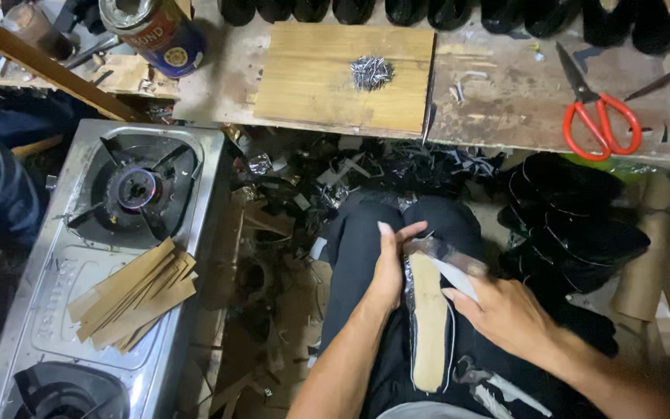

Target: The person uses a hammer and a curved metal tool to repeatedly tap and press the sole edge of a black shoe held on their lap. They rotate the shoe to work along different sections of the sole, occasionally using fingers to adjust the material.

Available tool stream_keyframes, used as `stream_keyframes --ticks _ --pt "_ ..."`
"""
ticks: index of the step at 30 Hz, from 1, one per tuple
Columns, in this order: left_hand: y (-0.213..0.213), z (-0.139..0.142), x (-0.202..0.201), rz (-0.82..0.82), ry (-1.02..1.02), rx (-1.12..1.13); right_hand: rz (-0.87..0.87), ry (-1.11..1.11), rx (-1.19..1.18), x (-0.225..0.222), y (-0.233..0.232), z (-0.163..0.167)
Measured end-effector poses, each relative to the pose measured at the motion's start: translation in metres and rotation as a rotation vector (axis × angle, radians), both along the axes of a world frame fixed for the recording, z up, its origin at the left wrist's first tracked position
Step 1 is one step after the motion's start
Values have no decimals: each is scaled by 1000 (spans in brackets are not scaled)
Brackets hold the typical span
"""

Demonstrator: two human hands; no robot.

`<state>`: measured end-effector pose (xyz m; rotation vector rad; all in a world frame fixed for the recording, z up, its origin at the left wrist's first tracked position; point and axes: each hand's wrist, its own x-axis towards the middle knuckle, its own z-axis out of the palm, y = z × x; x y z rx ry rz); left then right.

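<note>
Tan insole board on a black shoe upper (pixel 428 318), lying sole-up in the lap: left hand (pixel 391 268) clasps its toe; right hand (pixel 505 310) presses the edge. Upper margin unfastened. Nail pile (pixel 371 72), red scissors (pixel 600 116), gas stove (pixel 102 256) beyond.

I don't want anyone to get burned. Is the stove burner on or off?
On. A small bluish-purple flame glows in the middle of the far burner of the metal stove. The near burner shows no flame.
</note>
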<state>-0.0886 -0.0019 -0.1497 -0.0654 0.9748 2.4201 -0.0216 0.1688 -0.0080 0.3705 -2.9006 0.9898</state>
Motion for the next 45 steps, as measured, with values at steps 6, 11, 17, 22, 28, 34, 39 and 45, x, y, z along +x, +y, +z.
stream_keyframes --ticks 6,11,17,22,28,34,39,45 --pt "5 -1 1 8 -64 63 -119 -41 -511 5 2 16" --pt "0 4 -2 -1 -33 42 152 160 -76 -9 0 -5" --pt "0 30 7 103 89 -201 -430 -374 54 -44 34 8" --pt "-19 96 7 18 626 -1074 -286 335 299 -113 63 27" --pt "-26 168 5 -107 797 -1379 -225 331 620 -152 82 35" --pt "-32 170 12 -126 746 -1511 72 348 252 -57 50 41" --pt "-42 145 24 -18 614 -1362 265 -766 330 67 41 -2" --pt "-16 117 57 -21 257 -466 66 -866 196 122 67 -43"
